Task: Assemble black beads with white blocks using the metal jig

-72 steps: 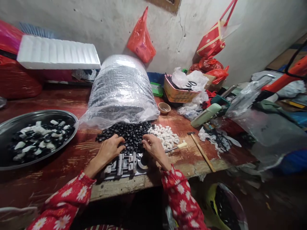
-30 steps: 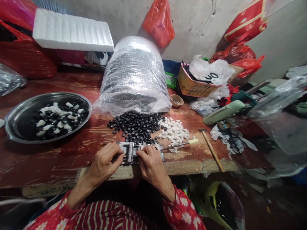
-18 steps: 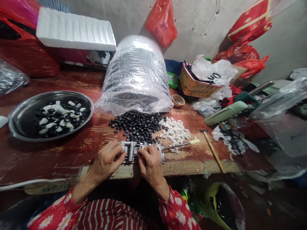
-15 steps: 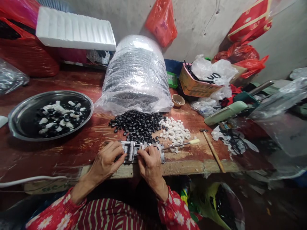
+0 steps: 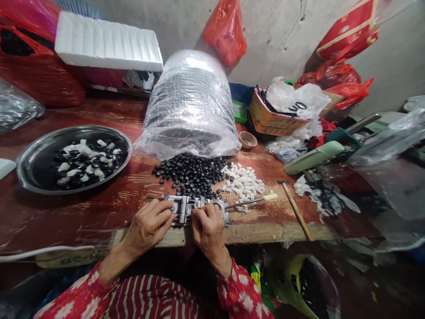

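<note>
A metal jig [image 5: 183, 209] with rails lies at the table's front edge, between and under my hands. My left hand [image 5: 151, 222] is at its left end, thumb and fingers pinched together; what they hold is too small to make out. At the jig's right part, my right hand [image 5: 210, 225] has its thumb and fingertips pressed together, their contents hidden. A rod with a pale handle [image 5: 270, 196] sticks out to the right of the jig. Just behind are a heap of small black round parts [image 5: 194, 175] and a pile of white pieces [image 5: 245, 180].
On the left stands a metal basin [image 5: 75, 189] of black and white parts. A large plastic-wrapped roll [image 5: 191, 104] stands at the back. To the right are a hammer [image 5: 295, 208], a small bowl [image 5: 247, 140], a box [image 5: 270, 118] and a pale green tool [image 5: 314, 157].
The view has shifted slightly. Both hands keep nearly the same place at the jig, and the fingers of my left hand have moved a little.
</note>
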A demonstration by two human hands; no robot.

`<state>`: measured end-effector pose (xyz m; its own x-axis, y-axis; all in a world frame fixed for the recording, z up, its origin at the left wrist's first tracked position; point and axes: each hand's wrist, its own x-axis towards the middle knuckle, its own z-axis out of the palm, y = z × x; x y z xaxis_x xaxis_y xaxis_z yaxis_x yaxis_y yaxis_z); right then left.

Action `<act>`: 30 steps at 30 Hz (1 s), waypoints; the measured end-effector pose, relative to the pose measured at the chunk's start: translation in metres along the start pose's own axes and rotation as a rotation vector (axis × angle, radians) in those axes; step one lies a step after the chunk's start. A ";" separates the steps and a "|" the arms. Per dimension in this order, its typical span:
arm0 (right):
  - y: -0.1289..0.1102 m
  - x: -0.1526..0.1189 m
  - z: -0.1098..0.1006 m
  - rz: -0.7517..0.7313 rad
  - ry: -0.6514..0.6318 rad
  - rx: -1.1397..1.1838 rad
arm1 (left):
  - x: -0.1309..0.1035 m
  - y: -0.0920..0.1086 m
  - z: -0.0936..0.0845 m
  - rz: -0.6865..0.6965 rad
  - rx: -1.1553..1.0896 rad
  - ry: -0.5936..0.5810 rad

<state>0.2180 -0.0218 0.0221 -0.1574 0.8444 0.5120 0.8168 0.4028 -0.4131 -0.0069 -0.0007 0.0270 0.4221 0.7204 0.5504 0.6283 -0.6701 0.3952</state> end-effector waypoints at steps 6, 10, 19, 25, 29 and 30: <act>0.001 0.005 -0.009 0.033 -0.091 0.051 | 0.005 0.004 0.003 -0.140 -0.058 0.015; 0.009 0.013 -0.024 0.053 -0.194 0.199 | 0.012 0.001 -0.007 -0.209 -0.167 -0.038; 0.029 0.089 -0.012 0.056 -0.279 0.026 | 0.063 -0.037 -0.011 -0.568 -0.061 -0.155; 0.035 0.117 0.014 -0.011 -0.431 -0.160 | 0.092 -0.059 0.006 -0.623 -0.019 -0.322; 0.037 0.114 0.017 -0.049 -0.411 -0.121 | 0.093 -0.066 0.010 -0.619 -0.045 -0.352; 0.037 0.112 0.016 -0.044 -0.392 -0.094 | 0.092 -0.066 0.009 -0.612 -0.060 -0.355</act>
<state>0.2218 0.0938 0.0518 -0.3784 0.9050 0.1943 0.8488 0.4230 -0.3173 -0.0038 0.1118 0.0446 0.1984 0.9787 -0.0522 0.7879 -0.1276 0.6025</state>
